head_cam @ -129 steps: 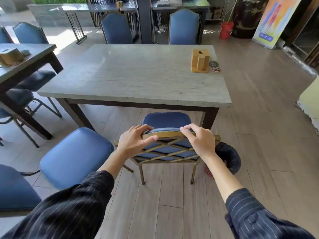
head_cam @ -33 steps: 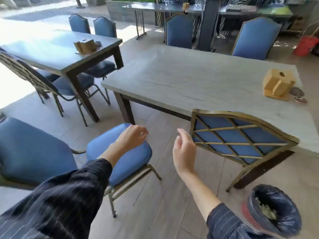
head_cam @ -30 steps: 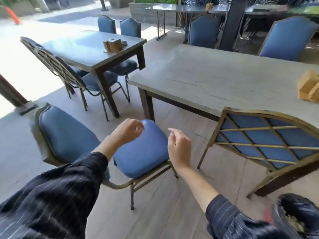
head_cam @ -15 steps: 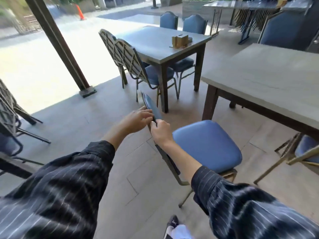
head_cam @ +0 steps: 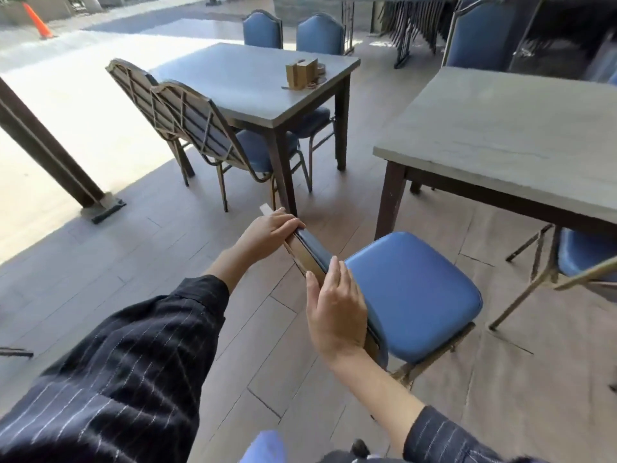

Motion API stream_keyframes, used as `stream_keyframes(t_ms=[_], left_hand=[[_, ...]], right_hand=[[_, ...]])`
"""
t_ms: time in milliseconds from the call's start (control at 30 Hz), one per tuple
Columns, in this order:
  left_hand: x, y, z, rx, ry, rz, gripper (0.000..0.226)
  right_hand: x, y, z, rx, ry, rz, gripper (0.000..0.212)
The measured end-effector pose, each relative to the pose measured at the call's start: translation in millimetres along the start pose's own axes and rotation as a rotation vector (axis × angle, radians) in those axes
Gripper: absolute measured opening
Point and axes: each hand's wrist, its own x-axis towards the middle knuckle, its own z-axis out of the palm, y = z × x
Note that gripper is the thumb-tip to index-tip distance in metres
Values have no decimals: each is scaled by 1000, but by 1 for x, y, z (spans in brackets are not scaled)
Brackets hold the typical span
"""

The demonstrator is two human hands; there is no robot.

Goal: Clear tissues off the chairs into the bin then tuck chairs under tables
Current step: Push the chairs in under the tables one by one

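Chair point(head_cam: 410, 292) off near left corner of table point(head_cam: 521, 135), seat bare (no tissue visible). Left hand point(head_cam: 270, 233) and right hand point(head_cam: 337, 312) both wrapped on backrest top. Push straight, even pressure, clear table leg point(head_cam: 389, 198).

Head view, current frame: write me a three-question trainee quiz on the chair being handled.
1. True or false: both hands are on the backrest of the pulled-out chair.
2. Is a tissue visible on its seat? A) yes B) no
3. Fill in: the chair faces the ____ table, nearer or farther?

Key: 1 true: left hand at the far end of the top rail, right hand at the near end. 2 B. 3 nearer; the farther table holds a wooden holder.
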Motion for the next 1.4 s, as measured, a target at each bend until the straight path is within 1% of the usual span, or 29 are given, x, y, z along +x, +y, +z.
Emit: stream_keyframes(t_ms=[67,167,333,367,400,467,500,533,600,700,800,833,967,1033,1100,1167,1300,1333,1400], left_hand=[[10,-13,-3,-38,-32,91,43],[24,-32,-8,-19,-152,230,40],[33,-48,-22,32,-322,453,63],[35,-48,-24,27,-349,489,64],[36,-49,-26,18,-366,514,60],[37,-47,-28,15,-355,523,43],[38,-45,-28,13,-343,520,41],[39,-44,-27,1,-331,518,47],[41,-44,-21,-42,-289,534,67],[44,-44,-13,-50,-195,530,71],[44,-46,-7,-76,-155,549,85],[44,-44,-5,-92,-140,546,85],[37,-23,13,-102,-93,528,77],[33,-7,27,-90,-83,521,74],[31,11,41,-71,-92,513,70],[30,29,52,-54,-98,549,69],[41,55,62,-82,-123,604,61],[43,59,65,-67,-117,601,58],[45,66,73,-34,-36,548,54]], right_hand=[[0,0,5,-64,68,-4,58],[1,-3,10,-175,176,35,58],[1,-21,18,-270,322,204,62],[2,-25,20,-271,354,251,62],[4,-28,23,-261,387,295,62],[7,-34,27,-234,455,358,61],[8,-36,29,-236,475,389,61],[8,-39,32,-253,489,430,60],[9,-42,37,-302,524,535,59],[13,-42,42,-308,542,615,56],[16,-38,43,-358,566,609,50],[17,-36,42,-376,576,610,49],[12,-9,28,-391,590,601,48],[7,12,12,-371,603,555,49],[1,33,-5,-342,617,492,54],[-2,54,-21,-316,620,441,58],[-4,90,-43,-327,562,440,61],[-3,96,-45,-339,566,432,61],[-1,106,-47,-369,581,424,58]])
